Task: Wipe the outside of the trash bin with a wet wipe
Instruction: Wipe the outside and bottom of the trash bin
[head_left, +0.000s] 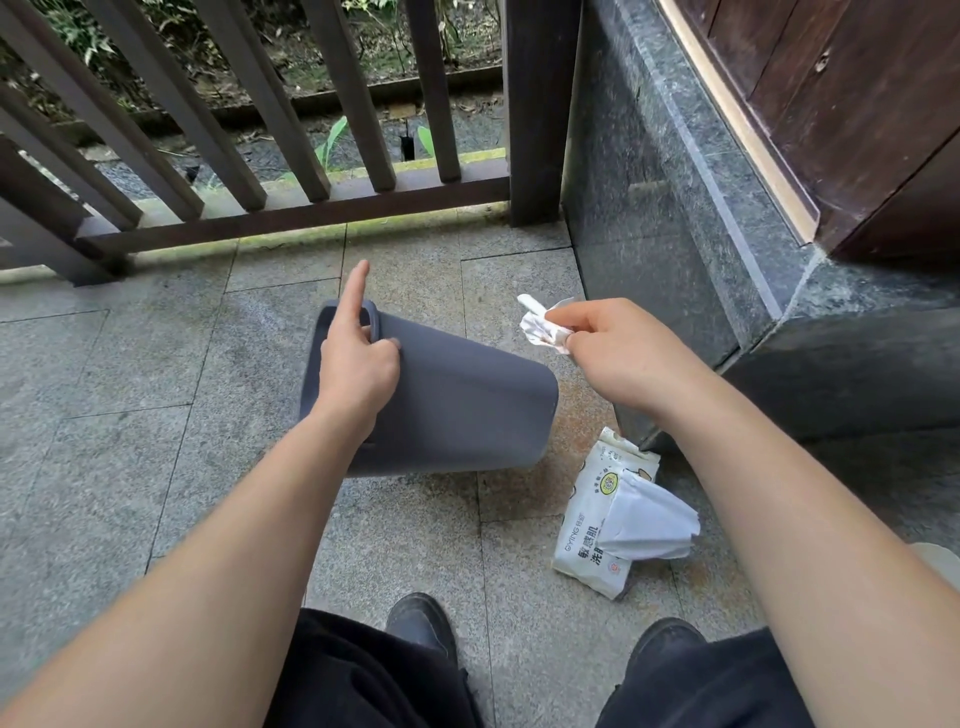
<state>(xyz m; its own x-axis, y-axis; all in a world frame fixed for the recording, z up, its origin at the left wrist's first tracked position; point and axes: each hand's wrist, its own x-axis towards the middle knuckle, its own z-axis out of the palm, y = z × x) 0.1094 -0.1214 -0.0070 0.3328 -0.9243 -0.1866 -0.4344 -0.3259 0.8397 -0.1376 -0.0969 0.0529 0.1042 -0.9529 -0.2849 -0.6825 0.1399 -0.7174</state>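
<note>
Fingers (558, 332) of the right hand (618, 358) are pinching a scrunched wet wipe (540, 327) just off the tipped grey trash bin (467, 405) on the floor – left hand (358, 364) grips its rim, 1 finger sticking out – so next up, I'd guess, is getting the wipe onto that outer wall.
</note>
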